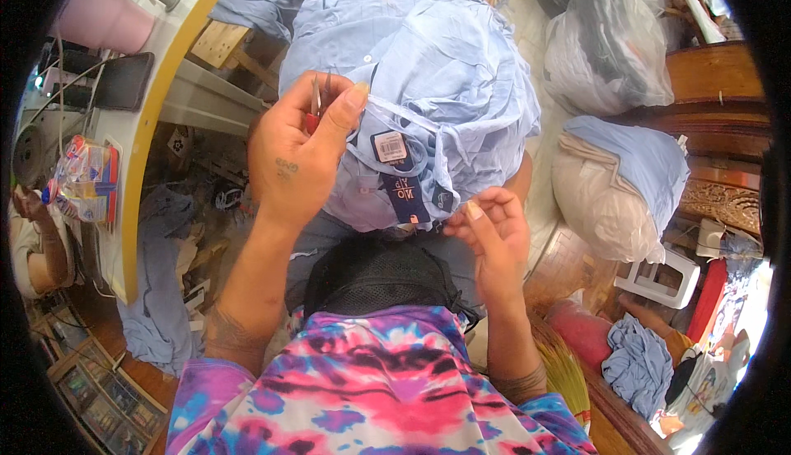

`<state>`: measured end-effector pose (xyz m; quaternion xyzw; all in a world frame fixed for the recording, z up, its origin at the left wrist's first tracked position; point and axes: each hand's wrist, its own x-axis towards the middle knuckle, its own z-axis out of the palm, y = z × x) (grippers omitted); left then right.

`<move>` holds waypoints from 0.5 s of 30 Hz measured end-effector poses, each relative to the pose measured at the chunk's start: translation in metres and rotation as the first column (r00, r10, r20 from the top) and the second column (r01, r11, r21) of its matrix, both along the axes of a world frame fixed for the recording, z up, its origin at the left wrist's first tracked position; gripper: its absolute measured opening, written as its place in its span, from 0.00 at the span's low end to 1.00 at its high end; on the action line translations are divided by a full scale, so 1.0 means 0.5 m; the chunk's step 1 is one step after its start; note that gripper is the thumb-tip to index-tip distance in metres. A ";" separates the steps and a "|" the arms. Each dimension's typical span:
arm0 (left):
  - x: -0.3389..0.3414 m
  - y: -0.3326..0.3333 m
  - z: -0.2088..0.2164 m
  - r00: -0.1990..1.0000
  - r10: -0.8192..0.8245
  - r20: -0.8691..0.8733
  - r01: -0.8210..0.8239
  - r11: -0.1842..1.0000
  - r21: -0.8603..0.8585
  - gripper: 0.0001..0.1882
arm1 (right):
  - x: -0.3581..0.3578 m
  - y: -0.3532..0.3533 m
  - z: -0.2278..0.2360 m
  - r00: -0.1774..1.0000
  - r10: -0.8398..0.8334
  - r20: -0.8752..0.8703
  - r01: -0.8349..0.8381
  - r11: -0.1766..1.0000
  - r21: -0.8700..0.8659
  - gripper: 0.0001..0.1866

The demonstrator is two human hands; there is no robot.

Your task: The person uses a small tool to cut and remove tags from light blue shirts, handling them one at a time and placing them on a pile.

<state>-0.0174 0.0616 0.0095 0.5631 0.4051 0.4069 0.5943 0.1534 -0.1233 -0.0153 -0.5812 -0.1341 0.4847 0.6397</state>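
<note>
At the far left of the frame I am seeing a white table with a yellow edge [148, 117] curving down from the upper left, and on it a dark phone [124, 81] is lying above a clear packet with red and blue print [85, 179]. Moving right, my left hand [295, 158] is sitting left of centre, closed around a small thread snipper [316, 102] whose red grip and metal blades are poking up between thumb and forefinger. The blades are pointing at the edge of a light blue shirt [428, 76], which is bunched in a big heap filling the upper middle of the frame and resting on my lap. Dark blue hang tags [404, 187] are dangling from the shirt at centre, just between my hands. Right of centre and lower, my right hand [493, 232] is curling its fingers and pinching the lower hem of the shirt beside the tags. Further right, a clear plastic bag of cloth [606, 43] is lying in the upper right, and a cream and blue bundle [614, 183] is sitting below it.
</note>
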 end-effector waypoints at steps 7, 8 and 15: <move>-0.008 -0.001 0.018 0.998 -0.034 -0.056 0.033 0.999 -0.012 0.09 | 0.046 0.082 0.011 0.540 0.155 0.827 -0.132 0.986 -0.098 0.19; -0.008 0.002 0.021 0.996 -0.039 -0.079 0.040 0.999 0.011 0.09 | 0.054 0.087 0.009 0.564 0.231 0.793 -0.171 0.972 -0.162 0.18; -0.031 0.050 0.032 0.991 -0.033 -0.129 0.077 0.930 0.359 0.09 | 0.135 0.089 0.009 0.584 0.274 0.764 -0.246 0.957 -0.155 0.10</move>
